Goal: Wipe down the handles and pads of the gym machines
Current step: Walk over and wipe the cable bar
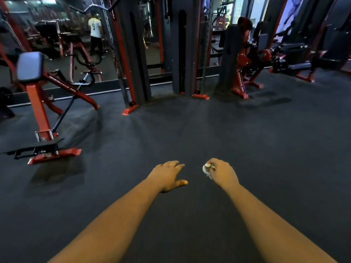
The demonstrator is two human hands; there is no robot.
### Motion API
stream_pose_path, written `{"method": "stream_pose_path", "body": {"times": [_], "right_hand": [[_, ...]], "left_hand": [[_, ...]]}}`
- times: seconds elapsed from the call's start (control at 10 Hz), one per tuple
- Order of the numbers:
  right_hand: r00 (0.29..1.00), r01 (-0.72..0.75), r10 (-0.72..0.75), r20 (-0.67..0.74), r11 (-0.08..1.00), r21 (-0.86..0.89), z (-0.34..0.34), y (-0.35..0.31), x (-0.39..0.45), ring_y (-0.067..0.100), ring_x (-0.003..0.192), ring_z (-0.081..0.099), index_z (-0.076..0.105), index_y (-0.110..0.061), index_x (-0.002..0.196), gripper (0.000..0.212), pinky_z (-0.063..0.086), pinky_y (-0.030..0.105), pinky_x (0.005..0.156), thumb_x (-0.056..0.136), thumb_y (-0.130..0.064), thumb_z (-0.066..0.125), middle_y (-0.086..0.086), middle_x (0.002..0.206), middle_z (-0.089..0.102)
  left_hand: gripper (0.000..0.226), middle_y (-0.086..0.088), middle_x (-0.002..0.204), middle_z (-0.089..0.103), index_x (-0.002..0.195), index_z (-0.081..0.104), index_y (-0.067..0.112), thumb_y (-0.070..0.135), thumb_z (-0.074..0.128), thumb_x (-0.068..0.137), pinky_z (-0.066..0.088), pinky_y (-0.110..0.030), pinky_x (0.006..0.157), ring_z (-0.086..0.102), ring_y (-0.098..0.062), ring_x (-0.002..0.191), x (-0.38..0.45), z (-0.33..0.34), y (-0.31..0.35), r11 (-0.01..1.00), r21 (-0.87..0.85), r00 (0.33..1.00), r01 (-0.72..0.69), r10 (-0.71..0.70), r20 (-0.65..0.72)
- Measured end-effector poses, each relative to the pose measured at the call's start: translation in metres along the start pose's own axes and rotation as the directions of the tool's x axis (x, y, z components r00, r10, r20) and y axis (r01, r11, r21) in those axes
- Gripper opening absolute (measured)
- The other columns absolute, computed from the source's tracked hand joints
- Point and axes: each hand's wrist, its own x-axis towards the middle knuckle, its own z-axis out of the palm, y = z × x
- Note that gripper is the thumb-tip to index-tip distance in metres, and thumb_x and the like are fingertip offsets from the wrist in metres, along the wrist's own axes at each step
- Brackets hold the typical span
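Both my arms reach forward over the dark rubber floor (190,130). My left hand (167,175) is palm down with relaxed, spread fingers and holds nothing. My right hand (221,172) is curled around a small crumpled white cloth (206,169) that pokes out at the fingers. A red-framed machine with a black chest pad (30,65) stands at the far left, well away from both hands. Its curved black handles (89,76) sit behind the pad.
A tall cable tower (136,54) with red feet stands ahead at centre, in front of a mirror wall. More red and black machines (247,59) line the right side. A person in a white numbered shirt (95,29) appears in the mirror area at the back left.
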Motion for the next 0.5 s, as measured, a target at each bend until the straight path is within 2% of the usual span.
{"method": "stream_pose_path", "body": {"times": [0.2,0.5], "right_hand": [[0.999,0.030,-0.031,-0.018,0.999,-0.040,-0.036,-0.007,0.138,0.015,0.073,0.067,0.065,-0.033,0.089,0.020,0.057,0.039,0.070,0.091,-0.019,0.051,-0.006,0.083,0.070],[0.998,-0.001,-0.004,-0.069,0.997,-0.080,-0.042,-0.021,0.372,0.018,0.076,0.065,0.063,-0.032,0.090,0.017,0.054,0.035,0.068,0.090,-0.020,0.051,-0.007,0.086,0.069]], "left_hand": [[0.083,-0.001,0.172,0.017,0.165,0.015,0.028,0.070,0.042,0.099,0.028,-0.047,0.122,0.021,-0.023,0.156,0.126,-0.060,-0.032,1.000,-0.020,0.999,-0.011,0.010,-0.034],[0.083,-0.002,0.172,0.016,0.165,0.014,0.027,0.070,0.042,0.100,0.028,-0.047,0.123,0.020,-0.023,0.156,0.345,-0.120,-0.120,0.998,-0.029,0.997,-0.056,0.054,-0.061]]}}
